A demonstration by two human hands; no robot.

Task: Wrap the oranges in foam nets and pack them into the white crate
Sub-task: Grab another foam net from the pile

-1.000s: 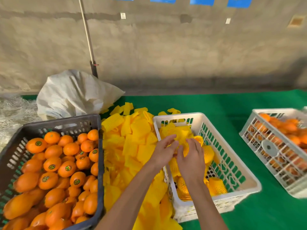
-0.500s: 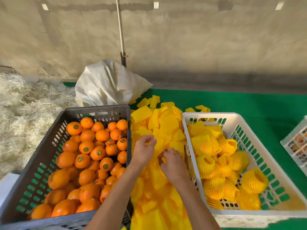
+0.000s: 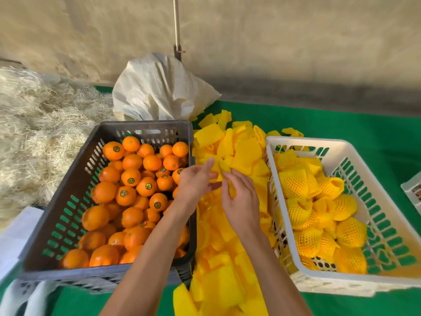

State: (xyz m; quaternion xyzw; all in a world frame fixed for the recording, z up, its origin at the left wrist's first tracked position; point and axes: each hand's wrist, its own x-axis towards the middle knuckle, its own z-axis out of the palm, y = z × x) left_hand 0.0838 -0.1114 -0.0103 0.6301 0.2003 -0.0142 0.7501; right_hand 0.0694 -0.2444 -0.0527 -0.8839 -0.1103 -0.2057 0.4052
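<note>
Spreading under everything is the green table cover [image 3: 341, 124], and on it sit your 2 main containers: the dark grey crate [image 3: 68, 201] on your left, heaped with loose stickered oranges [image 3: 132, 179], and the white crate [image 3: 376, 201] on your right, already holding a good layer of oranges wrapped in yellow nets [image 3: 296, 183]. Between the 2 crates runs the pile of flat yellow foam nets [image 3: 239, 151]. Behind the dark crate slumps a white woven sack [image 3: 159, 92], with pale straw-like packing [image 3: 34, 133] off to your left.

Both your hands meet over the pile. Your left hand [image 3: 193, 188] and right hand [image 3: 241, 201] each pinch the same single foam net [image 3: 219, 169] at their fingertips, apparently working its mouth open; neither holds an orange yet.

Watch for these slips:
- Nets cling together, so you could lift 2 at once and end up double-wrapping.
- Pulling the mouth too hard may tear the thin foam mesh.
- Your left forearm hangs over the dark crate's corner; reaching across for fruit could nudge an orange off the heap.
- Loose nets near the table's front edge look ready to slide off if brushed.
</note>
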